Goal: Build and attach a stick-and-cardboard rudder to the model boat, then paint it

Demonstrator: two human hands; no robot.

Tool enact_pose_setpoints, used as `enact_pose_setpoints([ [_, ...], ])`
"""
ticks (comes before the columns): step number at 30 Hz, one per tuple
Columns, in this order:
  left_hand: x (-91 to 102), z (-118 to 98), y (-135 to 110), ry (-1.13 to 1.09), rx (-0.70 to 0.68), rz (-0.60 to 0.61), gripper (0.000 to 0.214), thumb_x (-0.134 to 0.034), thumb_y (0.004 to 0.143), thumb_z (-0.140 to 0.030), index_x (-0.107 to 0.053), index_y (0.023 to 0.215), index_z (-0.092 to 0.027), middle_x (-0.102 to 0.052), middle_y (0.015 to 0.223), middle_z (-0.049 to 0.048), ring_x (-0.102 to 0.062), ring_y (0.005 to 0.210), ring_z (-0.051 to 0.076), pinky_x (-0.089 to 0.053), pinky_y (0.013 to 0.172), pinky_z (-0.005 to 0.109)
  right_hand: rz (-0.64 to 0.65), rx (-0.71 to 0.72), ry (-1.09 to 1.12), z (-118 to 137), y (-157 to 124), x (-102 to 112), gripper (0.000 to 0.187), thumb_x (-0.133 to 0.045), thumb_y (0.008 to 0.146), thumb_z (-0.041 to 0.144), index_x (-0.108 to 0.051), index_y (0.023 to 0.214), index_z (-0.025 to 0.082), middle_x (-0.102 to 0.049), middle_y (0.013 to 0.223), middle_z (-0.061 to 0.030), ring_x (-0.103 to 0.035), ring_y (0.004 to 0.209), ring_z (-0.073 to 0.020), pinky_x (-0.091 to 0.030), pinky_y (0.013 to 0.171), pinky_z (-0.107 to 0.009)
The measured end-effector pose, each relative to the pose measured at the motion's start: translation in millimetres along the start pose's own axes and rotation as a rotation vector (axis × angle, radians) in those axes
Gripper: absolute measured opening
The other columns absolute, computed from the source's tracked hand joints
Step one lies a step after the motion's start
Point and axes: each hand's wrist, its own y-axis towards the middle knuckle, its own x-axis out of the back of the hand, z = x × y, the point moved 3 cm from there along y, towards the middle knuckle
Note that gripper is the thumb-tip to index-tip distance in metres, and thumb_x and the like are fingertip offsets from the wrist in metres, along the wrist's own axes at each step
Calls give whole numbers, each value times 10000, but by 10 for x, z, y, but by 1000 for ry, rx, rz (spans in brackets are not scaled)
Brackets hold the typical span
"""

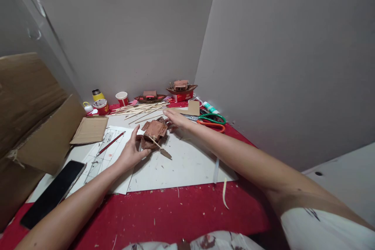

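A brown wooden model boat (pixel 155 129) with a roofed cabin stands over the white board, its near end turned toward me. A small paddle (pixel 165 152) on a thin stick slants out from the near end. My left hand (pixel 133 151) grips that end, thumb and fingers curved around either side of the hull. Beside the far right end is my right hand (pixel 176 120), its fingers stretched out and partly hidden; whether they touch the boat I cannot tell. To the left, a dark red pencil (pixel 111 143) and a clear ruler (pixel 99 163) lie on drawn paper sheets (pixel 119 177).
Thin wooden sticks (pixel 140 110) lie behind the boat, near two more model boats (pixel 150 96). Scissors (pixel 211 120) with green and orange handles rest at right. A phone (pixel 54 193), a cardboard box (pixel 49 133) and paper cups (pixel 122 99) stand or lie leftward.
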Motion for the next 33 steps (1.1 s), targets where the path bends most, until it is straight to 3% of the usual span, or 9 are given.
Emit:
enact_pose_setpoints([
  [6, 20, 49, 1, -22, -8, -25, 901, -792, 574, -138, -472, 1405, -276, -682, 1114, 130, -615, 1076, 349, -370, 1010, 515, 0, 7, -29, 11, -60, 6, 398, -495, 981, 448, -529, 1257, 164, -634, 1012, -58, -628, 732, -135, -550, 618, -291],
  [12, 34, 21, -32, 72, -40, -9, 933, -805, 556, -145, -471, 1419, -263, -670, 1145, 149, -607, 1091, 370, -382, 995, 533, -74, 49, -111, 64, -235, 194, 394, -437, 1003, 428, -486, 1315, 193, -648, 1076, -90, -645, 716, -133, -514, 552, -244],
  [16, 37, 24, -49, 15, -26, -43, 907, -799, 515, -113, -531, 1369, -259, -681, 1129, 146, -601, 1099, 386, -380, 1000, 541, -96, 134, -216, 45, -503, 277, 278, -471, 977, 358, -593, 1145, 173, -680, 1039, -113, -653, 750, -143, -478, 541, -203],
  [20, 16, 57, -56, -80, -3, -84, 908, -802, 491, -101, -552, 1346, -270, -681, 1135, 144, -595, 1120, 397, -388, 999, 546, -18, 234, -380, -37, -855, 141, 181, -564, 900, 317, -662, 901, 164, -691, 850, -67, -634, 745, -164, -487, 606, -239],
  [24, -33, 69, -56, 23, -25, -25, 985, -829, 545, -166, -439, 1445, -261, -648, 1213, 161, -585, 1148, 390, -358, 1037, 549, 51, 327, -578, -108, -1099, -114, 174, -641, 831, 355, -687, 866, 191, -691, 809, -42, -607, 730, -180, -458, 678, -285],
  [29, -52, 94, -56, 76, -56, 19, 990, -809, 615, -216, -344, 1489, -244, -622, 1261, 164, -583, 1163, 374, -377, 1036, 547, 27, 370, -787, -143, -1130, -310, 254, -707, 774, 379, -707, 934, 182, -706, 859, -80, -601, 740, -207, -387, 662, -289],
  [33, -67, 136, -43, 168, -80, 69, 1011, -775, 682, -264, -222, 1528, -228, -580, 1321, 177, -567, 1197, 355, -390, 1037, 533, -4, 379, -855, -154, -1073, -353, 183, -668, 807, 334, -704, 892, 176, -702, 809, -62, -582, 696, -179, -333, 612, -261],
])
